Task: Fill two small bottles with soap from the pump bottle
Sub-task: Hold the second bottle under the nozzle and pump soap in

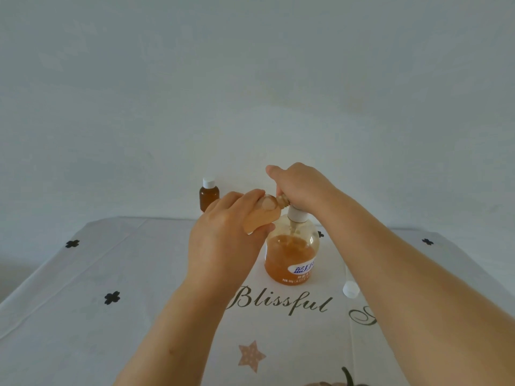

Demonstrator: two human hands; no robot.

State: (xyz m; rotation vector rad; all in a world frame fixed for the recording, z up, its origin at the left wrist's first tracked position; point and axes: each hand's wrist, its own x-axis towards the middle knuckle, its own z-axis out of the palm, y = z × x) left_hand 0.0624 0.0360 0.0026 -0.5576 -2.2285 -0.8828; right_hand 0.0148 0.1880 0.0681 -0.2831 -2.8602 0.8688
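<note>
A clear pump bottle (292, 254) with amber soap stands at the table's middle. My right hand (301, 185) lies over its pump head, which it hides, fingers curled down around it. My left hand (225, 235) grips a small uncapped amber bottle (264, 215), tilted with its neck up against the pump spout. A second small brown bottle (209, 196) with a white cap stands upright at the far edge, left of my hands. A loose white cap (350, 289) lies on the table just right of the pump bottle, beside my right forearm.
The table carries a white cloth (111, 274) printed with black flowers, a star and the word "Blissful". A plain pale wall (250, 79) rises right behind the table's far edge.
</note>
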